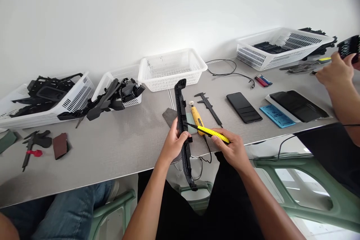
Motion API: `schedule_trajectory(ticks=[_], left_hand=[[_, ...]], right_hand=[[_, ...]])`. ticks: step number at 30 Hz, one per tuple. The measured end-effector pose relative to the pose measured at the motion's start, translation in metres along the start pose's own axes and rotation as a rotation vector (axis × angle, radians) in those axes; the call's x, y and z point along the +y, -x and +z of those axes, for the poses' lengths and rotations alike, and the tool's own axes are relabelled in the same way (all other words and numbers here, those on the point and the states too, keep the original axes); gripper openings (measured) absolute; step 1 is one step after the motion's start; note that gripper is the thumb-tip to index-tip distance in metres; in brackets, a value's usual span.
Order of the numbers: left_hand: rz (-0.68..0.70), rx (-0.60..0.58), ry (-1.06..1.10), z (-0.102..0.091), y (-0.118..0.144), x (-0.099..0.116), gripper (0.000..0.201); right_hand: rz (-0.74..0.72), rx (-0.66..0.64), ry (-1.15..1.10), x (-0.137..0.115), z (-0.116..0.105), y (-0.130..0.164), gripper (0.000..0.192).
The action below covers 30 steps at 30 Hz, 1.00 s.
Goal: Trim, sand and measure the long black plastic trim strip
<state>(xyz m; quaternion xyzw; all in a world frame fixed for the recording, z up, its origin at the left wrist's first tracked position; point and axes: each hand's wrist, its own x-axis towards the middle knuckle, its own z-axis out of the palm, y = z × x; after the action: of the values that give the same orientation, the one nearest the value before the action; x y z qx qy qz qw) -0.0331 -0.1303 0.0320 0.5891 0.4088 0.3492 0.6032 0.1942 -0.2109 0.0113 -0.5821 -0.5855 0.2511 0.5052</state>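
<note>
My left hand (174, 140) grips a long black plastic trim part (181, 107) by its middle, holding it lengthwise over the table's front edge. In my right hand (230, 148) is a yellow utility knife (212, 132), its dark blade reaching to the part just above my left thumb. Whether the tip touches the plastic I cannot tell. Behind the knife lies a yellow rotary tool (197, 117) with a small pale disc at its end and a black cord. A caliper (209, 108) rests to its right, and a dark sanding sheet (169, 116) partly shows at the left.
An unfilled white basket (173, 71) stands at the wall. Baskets of black parts (67, 97) are at left, another (264, 56) at right. Phones (244, 107) and a blue case (277, 115) lie at right. A co-worker's hand (337, 69) holds a black part.
</note>
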Motion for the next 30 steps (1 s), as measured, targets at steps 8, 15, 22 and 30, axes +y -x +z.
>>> schedule_trajectory(ticks=[8, 15, 22, 30], left_hand=[[0.0, -0.033, 0.069, 0.0019, 0.0011, 0.0021, 0.077], [0.012, -0.009, 0.071, -0.0003, -0.0011, -0.0024, 0.076], [0.009, -0.04, 0.108, -0.0042, 0.0, 0.0035, 0.078], [0.047, -0.077, 0.077, -0.0045, 0.0008, 0.003, 0.083]], right_hand=[[0.054, -0.112, 0.002, -0.0008, -0.0049, -0.0024, 0.038], [0.051, -0.095, -0.021, -0.0017, -0.0056, -0.0026, 0.033], [0.065, -0.071, -0.029, -0.0042, -0.0075, -0.0025, 0.029], [0.086, -0.056, -0.032, -0.0051, -0.0078, -0.0033, 0.026]])
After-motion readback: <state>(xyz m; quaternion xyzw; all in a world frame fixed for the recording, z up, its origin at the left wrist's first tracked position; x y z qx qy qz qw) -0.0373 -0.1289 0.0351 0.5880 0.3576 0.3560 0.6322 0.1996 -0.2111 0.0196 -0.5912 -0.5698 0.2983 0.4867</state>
